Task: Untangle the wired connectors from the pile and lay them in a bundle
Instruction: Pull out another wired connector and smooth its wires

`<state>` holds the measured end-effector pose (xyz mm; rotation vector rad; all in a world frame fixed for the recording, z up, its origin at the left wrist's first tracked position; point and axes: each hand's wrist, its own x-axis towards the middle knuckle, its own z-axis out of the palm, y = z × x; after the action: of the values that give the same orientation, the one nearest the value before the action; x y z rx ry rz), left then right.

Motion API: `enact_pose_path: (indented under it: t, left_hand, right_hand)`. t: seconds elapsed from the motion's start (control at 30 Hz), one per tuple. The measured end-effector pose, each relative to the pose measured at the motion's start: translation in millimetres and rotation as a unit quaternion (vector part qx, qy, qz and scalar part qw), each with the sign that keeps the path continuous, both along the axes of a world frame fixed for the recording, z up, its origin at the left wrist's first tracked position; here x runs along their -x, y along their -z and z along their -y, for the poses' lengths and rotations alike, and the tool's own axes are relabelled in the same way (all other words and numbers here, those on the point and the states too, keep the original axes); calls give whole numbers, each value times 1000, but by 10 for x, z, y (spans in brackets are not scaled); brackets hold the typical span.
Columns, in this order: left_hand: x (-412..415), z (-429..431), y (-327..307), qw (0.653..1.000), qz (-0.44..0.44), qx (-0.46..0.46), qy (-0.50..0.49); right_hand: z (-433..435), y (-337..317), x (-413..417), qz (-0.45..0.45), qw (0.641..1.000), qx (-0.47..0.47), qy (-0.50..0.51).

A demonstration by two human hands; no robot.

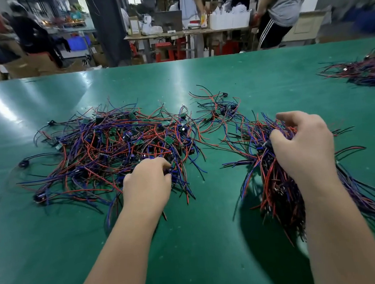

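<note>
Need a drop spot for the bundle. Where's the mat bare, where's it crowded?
Bare mat: near strip between the forearms; far band behind the tangled pile to the table edge. Crowded: that pile, left hand in it; loose cluster mid-table; bundle in the right hand; heap far right.

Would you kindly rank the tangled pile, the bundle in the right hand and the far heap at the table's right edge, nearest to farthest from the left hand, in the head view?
1. tangled pile: right at the left hand, whose fingers curl into its near edge.
2. bundle: to the right, gripped by the right hand.
3. far heap: far back on the right.
</note>
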<state>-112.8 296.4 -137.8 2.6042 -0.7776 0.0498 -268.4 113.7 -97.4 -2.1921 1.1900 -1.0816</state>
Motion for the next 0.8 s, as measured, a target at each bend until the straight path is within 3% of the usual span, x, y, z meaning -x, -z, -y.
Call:
enact_pose_path:
  t: [0.13, 0.23, 0.33, 0.4, 0.47, 0.53, 0.67, 0.73, 0.8]
  left_hand:
    - [-80, 5, 50, 998, 7, 64, 11]
    - [-61, 21, 16, 976, 36, 213, 18]
    - [-2, 27, -76, 924, 68, 370, 67]
    - [45, 38, -127, 892, 84, 429, 114]
    - [102, 62, -156, 878, 110, 432, 173]
    - [147, 89, -147, 876, 119, 404, 236]
    - [171, 103, -102, 897, 126, 312, 287]
    - [159, 80, -84, 924, 103, 281, 239]
    - [110, 57, -77, 957, 24, 245, 152]
  right_hand:
    - [-172, 26, -122, 22, 997, 30, -66]
    - [-301, 64, -202, 50, 990, 22, -130]
    - [-419, 119, -282, 82, 971, -76, -213]
    - [-488, 127, -351, 134, 927, -228, -267]
    - [-548, 117, -405, 209, 835, -401, -314]
    - [-570, 137, -427, 263, 777, -464, -333]
    - [-525, 133, -395, 318, 810, -390, -303]
    - [-493, 93, -361, 366, 802, -366, -298]
    - [-463, 65, -336, 410, 779, -362, -305]
